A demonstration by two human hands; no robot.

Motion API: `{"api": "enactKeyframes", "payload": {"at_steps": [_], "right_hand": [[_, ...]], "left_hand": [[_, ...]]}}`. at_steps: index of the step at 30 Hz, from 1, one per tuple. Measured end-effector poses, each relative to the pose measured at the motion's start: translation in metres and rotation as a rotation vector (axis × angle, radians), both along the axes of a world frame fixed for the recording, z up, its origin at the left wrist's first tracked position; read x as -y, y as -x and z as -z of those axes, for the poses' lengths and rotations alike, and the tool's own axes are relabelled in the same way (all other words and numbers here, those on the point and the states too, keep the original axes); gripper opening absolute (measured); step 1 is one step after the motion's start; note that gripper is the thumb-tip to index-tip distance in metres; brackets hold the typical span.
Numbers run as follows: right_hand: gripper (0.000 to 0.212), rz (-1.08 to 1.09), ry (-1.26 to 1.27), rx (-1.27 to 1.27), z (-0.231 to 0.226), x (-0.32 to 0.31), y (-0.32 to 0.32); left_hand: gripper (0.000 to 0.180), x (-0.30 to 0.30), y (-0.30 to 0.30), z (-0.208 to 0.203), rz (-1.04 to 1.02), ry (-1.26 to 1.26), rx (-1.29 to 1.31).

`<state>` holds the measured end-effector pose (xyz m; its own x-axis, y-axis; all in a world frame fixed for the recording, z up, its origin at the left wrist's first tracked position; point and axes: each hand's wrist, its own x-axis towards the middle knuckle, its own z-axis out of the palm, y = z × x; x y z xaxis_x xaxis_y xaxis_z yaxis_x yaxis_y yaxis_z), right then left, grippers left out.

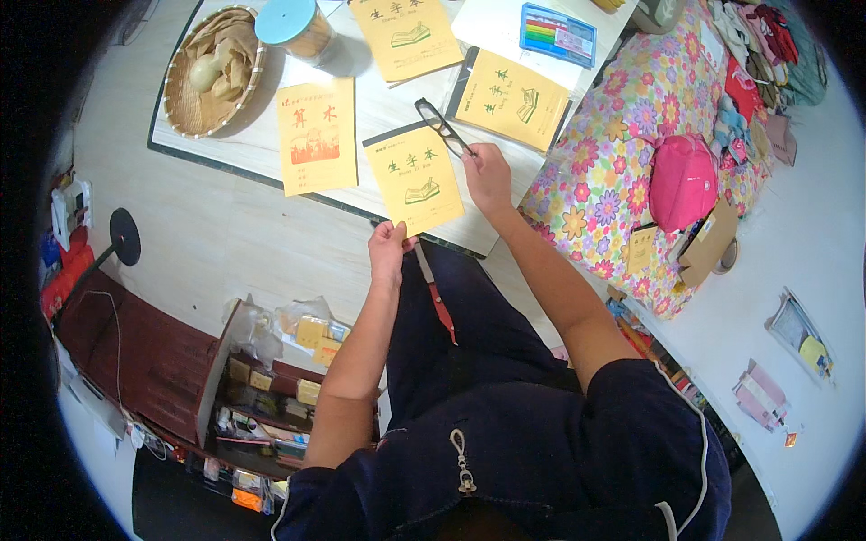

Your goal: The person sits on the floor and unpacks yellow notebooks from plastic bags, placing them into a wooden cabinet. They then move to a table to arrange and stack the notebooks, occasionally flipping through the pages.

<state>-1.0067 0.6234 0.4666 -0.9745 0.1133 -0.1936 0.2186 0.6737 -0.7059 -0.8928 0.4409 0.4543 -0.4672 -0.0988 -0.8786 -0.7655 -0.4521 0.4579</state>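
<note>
My left hand pinches the lower edge of a yellow exercise book at the table's near edge. The book has green lettering and a drawing of an open book. In my right hand, fingers closed, is one arm of a pair of black-framed glasses; their front part is over the book's upper right corner. Left of that book lies a yellow exercise book with red print. Below my left hand a narrow red and silver object shows against my dark trousers; its kind is unclear.
On the white table are a woven basket, a jar with a blue lid, more yellow books and a blue case of coloured sticks. To the right, a flowered cloth bears a pink bag.
</note>
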Motion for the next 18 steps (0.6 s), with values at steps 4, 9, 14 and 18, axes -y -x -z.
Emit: {"api": "enactKeyframes", "payload": {"at_steps": [4,9,14,18], "right_hand": [[0.016,-0.011,0.041,0.017,-0.023,0.003,-0.003],[0.016,0.137,0.109,0.015,-0.031,-0.005,-0.005],[0.021,0.270,0.015,-0.078,-0.052,-0.015,0.060],[0.025,0.158,-0.221,-0.176,-0.026,-0.054,0.125]], "left_hand": [[0.006,0.006,0.004,-0.009,0.109,-0.109,0.011],[0.017,0.013,0.004,-0.019,0.200,-0.233,-0.034],[0.024,0.026,-0.005,-0.001,0.412,-0.197,-0.058],[0.026,0.022,-0.006,0.007,0.246,-0.377,-0.030]]}}
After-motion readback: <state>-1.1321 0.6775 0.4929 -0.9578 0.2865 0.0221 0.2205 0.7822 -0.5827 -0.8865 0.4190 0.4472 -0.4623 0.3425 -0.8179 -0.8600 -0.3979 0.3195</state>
